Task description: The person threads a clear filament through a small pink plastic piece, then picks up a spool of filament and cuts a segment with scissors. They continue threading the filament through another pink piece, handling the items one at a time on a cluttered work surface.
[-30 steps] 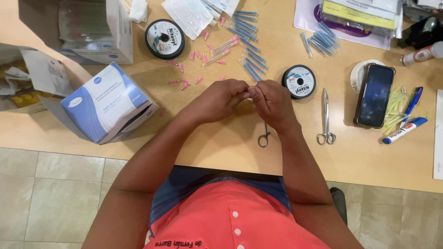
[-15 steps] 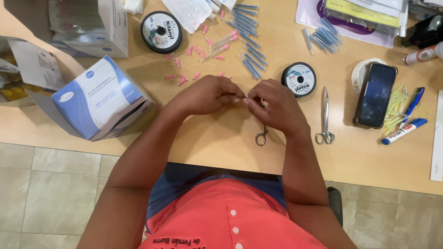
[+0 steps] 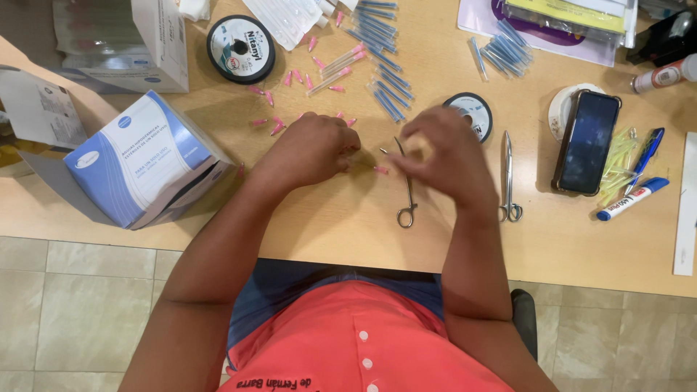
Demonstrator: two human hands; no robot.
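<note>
My left hand (image 3: 308,149) rests on the wooden table (image 3: 334,218) with its fingers curled in; whether they hold anything is hidden. My right hand (image 3: 443,156), blurred, hovers with fingers spread just right of it. A small pink needle cap (image 3: 381,170) lies on the table between the two hands. Metal forceps with ring handles (image 3: 406,196) lie partly under my right hand. More pink caps (image 3: 298,76) are scattered just beyond my left hand.
A second pair of forceps (image 3: 508,181) lies to the right, beside a black thread spool (image 3: 470,112) and a phone (image 3: 587,141). Another spool (image 3: 240,49), blue capped needles (image 3: 381,80), an open blue-and-white box (image 3: 145,156), a marker (image 3: 632,199) and a pen (image 3: 645,156) surround the hands.
My hands, which were pinched together over something small, have come apart. The right hand has lifted and opened to the right; the left has pulled back to the left.
</note>
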